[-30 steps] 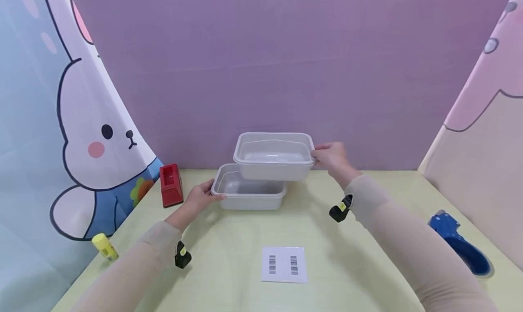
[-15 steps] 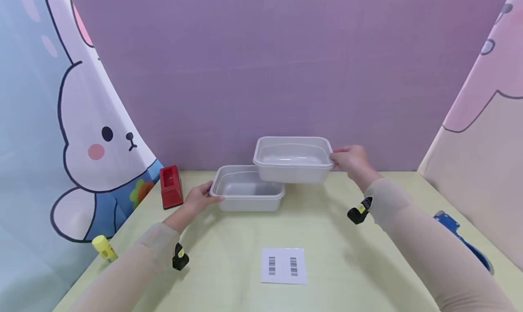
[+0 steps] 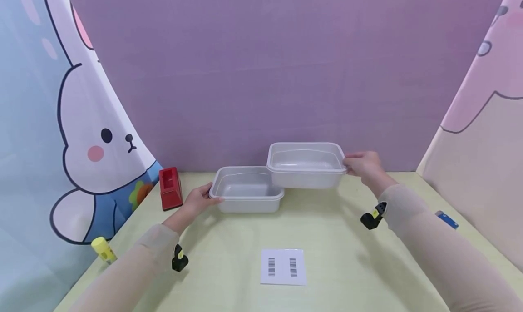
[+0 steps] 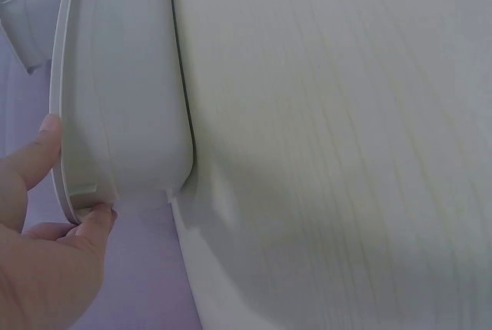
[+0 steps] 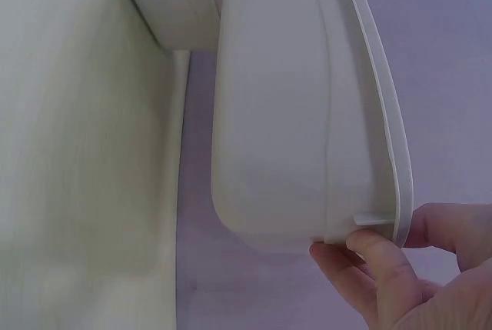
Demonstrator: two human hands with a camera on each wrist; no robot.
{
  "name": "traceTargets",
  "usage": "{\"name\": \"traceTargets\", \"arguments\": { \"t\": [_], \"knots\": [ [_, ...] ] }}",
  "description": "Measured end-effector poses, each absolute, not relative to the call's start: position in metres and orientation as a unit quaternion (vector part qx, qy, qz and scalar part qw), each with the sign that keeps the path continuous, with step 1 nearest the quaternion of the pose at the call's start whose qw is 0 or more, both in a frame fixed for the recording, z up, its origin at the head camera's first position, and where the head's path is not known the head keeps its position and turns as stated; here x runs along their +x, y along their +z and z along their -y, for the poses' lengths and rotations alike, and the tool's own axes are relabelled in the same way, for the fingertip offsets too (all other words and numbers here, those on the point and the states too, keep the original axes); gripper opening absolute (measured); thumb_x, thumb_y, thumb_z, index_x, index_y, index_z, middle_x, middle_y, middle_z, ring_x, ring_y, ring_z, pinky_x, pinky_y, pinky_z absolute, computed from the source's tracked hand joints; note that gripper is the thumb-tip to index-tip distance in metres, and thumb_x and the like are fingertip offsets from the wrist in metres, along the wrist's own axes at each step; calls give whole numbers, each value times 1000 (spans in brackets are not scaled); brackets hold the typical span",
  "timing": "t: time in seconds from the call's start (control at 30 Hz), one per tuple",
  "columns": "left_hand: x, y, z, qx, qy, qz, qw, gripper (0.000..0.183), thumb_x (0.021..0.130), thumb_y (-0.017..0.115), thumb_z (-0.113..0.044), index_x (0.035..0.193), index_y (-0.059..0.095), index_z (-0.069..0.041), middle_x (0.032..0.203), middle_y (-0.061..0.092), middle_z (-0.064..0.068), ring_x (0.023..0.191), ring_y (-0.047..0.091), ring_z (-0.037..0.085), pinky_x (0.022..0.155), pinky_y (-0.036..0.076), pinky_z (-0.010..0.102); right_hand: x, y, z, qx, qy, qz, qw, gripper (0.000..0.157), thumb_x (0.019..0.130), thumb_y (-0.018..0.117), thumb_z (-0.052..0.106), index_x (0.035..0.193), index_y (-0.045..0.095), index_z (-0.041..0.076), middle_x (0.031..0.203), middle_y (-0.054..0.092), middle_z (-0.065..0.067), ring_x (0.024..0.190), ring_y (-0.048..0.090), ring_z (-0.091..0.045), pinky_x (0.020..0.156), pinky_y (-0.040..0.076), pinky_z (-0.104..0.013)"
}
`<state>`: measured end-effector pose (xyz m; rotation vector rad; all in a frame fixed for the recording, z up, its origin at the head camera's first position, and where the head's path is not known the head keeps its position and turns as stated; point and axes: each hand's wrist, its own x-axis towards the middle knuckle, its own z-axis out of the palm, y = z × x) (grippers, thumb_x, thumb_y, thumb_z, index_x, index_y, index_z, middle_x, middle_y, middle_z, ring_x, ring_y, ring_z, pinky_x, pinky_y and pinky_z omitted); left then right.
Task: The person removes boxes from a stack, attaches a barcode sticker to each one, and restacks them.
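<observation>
Two pale plastic tubs stand out at the back of the table. My left hand [image 3: 197,200] grips the left end of the lower tub [image 3: 249,205], which rests on the tabletop; the left wrist view shows the thumb on its rim [image 4: 58,76] and fingers beneath the rim. Raised off the table, the second tub [image 3: 306,179] is pinched at its right rim by my right hand [image 3: 365,165]. In the right wrist view, the fingers [image 5: 384,268] lie under that rim and the raised tub [image 5: 284,115] hangs roughly level. Its left end overlaps the lower tub's right edge in the head view.
A red block-like holder [image 3: 170,188] stands left of the tubs. A yellow glue stick [image 3: 104,250] is near the left edge. A white card with barcodes [image 3: 283,267] lies in front. A blue object [image 3: 446,219] at right is mostly hidden behind the right sleeve [image 3: 441,248].
My right hand has carried the raised tub to the right and slightly down, away from above the lower tub. The left hand and lower tub have stayed nearly still.
</observation>
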<state>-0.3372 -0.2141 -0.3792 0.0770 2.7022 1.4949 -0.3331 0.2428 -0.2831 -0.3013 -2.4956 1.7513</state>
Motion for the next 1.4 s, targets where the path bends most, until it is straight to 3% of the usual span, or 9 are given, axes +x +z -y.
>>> {"name": "traceTargets", "arguments": {
  "t": [0.27,0.67,0.9,1.4],
  "knots": [
    [-337,-380,214,34,492,-870,20,81,89,70,-17,150,22,4,153,29,25,139,35,39,110,39,47,-336,-292,-258,-101,578,809,41,46,93,56,7,136,48,-9,136,49,-31,63,60,4,75,58,-19],
    [-334,-380,212,38,480,-876,17,81,90,70,-19,150,22,4,152,30,26,138,36,39,110,39,47,-334,-306,-284,-84,561,823,33,48,94,55,6,137,43,-14,131,51,-32,66,61,4,82,58,-24],
    [-336,-380,214,32,475,-879,22,79,91,68,-18,151,20,3,153,30,25,139,35,39,110,38,47,-329,-310,-292,-70,550,832,19,49,96,53,8,138,41,-14,137,45,-35,70,62,3,83,58,-26],
    [-335,-380,214,32,481,-876,25,83,89,71,-22,152,22,1,153,32,24,139,36,38,110,39,47,-326,-335,-301,-63,534,843,16,47,93,51,4,134,42,-18,128,53,-35,74,63,-2,75,60,-23]
  ]
}}
